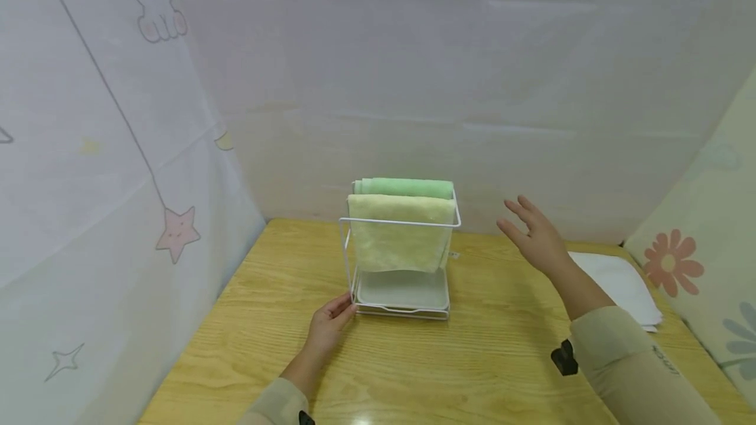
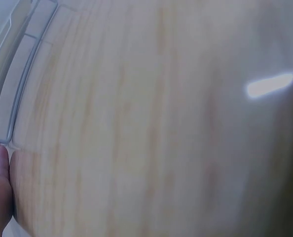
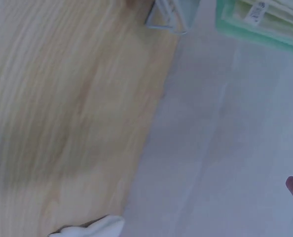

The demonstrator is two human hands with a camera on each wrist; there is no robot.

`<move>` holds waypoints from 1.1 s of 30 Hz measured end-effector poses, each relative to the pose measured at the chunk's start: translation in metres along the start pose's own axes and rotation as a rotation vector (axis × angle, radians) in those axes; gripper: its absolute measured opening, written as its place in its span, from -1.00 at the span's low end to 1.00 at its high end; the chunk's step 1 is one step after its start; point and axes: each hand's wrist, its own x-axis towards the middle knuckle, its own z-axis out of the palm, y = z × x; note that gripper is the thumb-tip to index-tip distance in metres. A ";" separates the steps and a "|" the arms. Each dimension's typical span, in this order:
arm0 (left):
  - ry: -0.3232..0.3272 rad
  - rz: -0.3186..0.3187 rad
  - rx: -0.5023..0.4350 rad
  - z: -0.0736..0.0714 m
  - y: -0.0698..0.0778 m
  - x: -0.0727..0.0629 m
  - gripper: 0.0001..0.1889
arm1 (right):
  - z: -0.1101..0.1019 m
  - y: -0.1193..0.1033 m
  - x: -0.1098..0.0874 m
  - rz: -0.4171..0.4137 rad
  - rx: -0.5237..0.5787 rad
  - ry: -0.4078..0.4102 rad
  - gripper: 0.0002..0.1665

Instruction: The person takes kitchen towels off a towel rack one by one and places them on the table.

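A white wire rack [image 1: 399,222] with a white tray [image 1: 403,289] in its base stands mid-table. Over its bars hang a pale yellow towel [image 1: 400,233] and, behind it, a green towel [image 1: 411,187]. At the rack's lower left front corner, my left hand [image 1: 328,325] pinches the frame between thumb and fingers; in the left wrist view, its fingertips [image 2: 2,154] meet that corner. My right hand [image 1: 540,241] is raised to the right of the rack, apart from it, fingers spread and holding nothing. Only its fingertips [image 3: 292,183] enter the right wrist view.
A folded white cloth [image 1: 614,286] lies at the table's right side, partly behind the right forearm. The wooden table [image 1: 490,353] backs onto a pale hanging sheet [image 1: 413,84]. Printed sheets close off the left and right sides.
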 end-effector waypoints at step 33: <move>-0.028 0.056 -0.058 -0.003 -0.008 0.003 -0.57 | 0.038 -0.147 0.073 -0.197 0.002 -0.338 -0.18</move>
